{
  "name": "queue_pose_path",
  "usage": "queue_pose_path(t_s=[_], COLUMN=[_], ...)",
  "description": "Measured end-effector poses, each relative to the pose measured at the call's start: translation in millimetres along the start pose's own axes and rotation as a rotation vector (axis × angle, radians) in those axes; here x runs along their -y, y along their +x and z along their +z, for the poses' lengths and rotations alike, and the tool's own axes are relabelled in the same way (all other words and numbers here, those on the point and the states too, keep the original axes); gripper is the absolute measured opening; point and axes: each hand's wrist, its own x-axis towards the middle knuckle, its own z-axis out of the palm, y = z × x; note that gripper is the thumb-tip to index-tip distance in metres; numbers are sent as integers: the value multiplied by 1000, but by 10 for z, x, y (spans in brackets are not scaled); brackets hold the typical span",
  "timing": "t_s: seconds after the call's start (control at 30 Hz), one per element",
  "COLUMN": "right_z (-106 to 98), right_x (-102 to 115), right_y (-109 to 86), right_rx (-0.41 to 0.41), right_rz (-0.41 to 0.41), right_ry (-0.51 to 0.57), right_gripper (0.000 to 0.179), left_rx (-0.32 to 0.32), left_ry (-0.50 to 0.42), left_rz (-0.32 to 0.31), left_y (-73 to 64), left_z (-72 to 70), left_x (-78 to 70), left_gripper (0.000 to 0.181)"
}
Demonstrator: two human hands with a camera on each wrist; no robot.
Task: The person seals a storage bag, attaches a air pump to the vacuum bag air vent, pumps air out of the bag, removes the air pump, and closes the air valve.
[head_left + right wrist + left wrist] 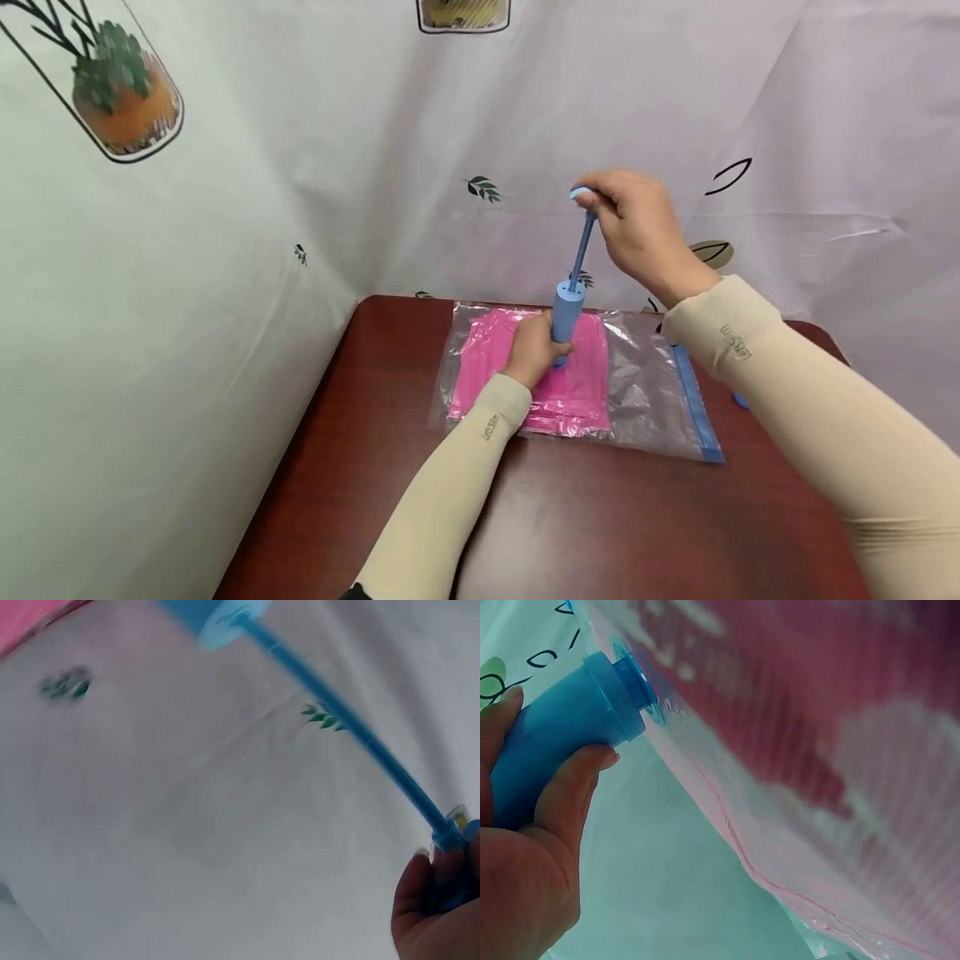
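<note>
A blue hand pump (567, 310) stands nearly upright over a clear plastic bag (645, 392) that has pink folded fabric (577, 387) inside. My left hand (534, 346) grips the pump's barrel low down, fingers and thumb curled round it. In the left wrist view the barrel (562, 724) meets a round valve (654, 705) on the bag with its narrow nozzle. Well above, my right hand (637, 225) grips the pump's handle (582, 192), and the rod (581, 250) is drawn far out of the barrel. The right wrist view shows the long bare rod (345, 724).
The bag lies on a dark red-brown table (600, 517), its blue zip strip (696, 404) toward the right. A small blue object (741, 401) lies beyond the strip, partly behind the right sleeve. White patterned cloth (360, 150) hangs behind and to the left of the table.
</note>
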Motion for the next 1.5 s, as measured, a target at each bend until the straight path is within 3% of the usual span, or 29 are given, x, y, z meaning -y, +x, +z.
queue_pose_path(t_s=[0.1, 0.23, 0.33, 0.43, 0.47, 0.53, 0.67, 0.77, 0.8, 0.87, 0.97, 1.03, 1.07, 1.23, 1.37, 1.43, 1.5], right_z=[154, 479, 703, 857, 895, 959, 1040, 1050, 1045, 1026, 984, 948, 930, 841, 831, 868, 926], right_x=[-90, -290, -439, -531, -550, -575, -584, -577, -572, -570, -585, -602, -616, -692, -731, -725, -693], right_y=[-104, -354, -567, -756, -808, -893, -969, -981, -989, -1020, -1069, -1084, -1078, -995, -906, -870, -851], right_rx=[43, 190, 240, 193, 161, 105, 58, 61, 66, 80, 94, 106, 114, 216, 336, 384, 372], right_rz=[42, 116, 224, 419, 473, 537, 497, 469, 458, 442, 411, 393, 387, 366, 395, 441, 505], right_ry=[25, 48, 133, 265, 300, 314, 198, 144, 133, 115, 85, 69, 65, 85, 211, 299, 351], right_gripper=[28, 34, 54, 87, 94, 93, 64, 55, 53, 50, 47, 47, 48, 47, 43, 57, 80], left_rx=[-2, -32, -49, -19, 23, 84, 140, 199, 244, 355, 442, 445, 431, 422, 415, 412, 411], left_ry=[11, 38, 42, 22, 12, 19, 133, 265, 295, 318, 315, 319, 329, 348, 311, 318, 326], left_rz=[10, 21, 28, 45, 43, 58, 65, 31, 29, -1, -1, 5, 17, 6, -22, -32, -33], left_y=[12, 1, -27, -29, -25, 31, 195, 161, 98, -115, -355, -446, -429, -401, -404, -407, -406], left_z=[18, 47, 38, -37, -94, -171, -401, -652, -725, -881, -923, -927, -879, -891, -939, -956, -967], left_x=[18, 52, 41, -16, -57, -35, 280, 557, 620, 578, 542, 498, 558, 591, 615, 613, 620], left_gripper=[54, 54, 53, 55, 59, 72, 88, 85, 80, 84, 88, 93, 92, 92, 91, 90, 90])
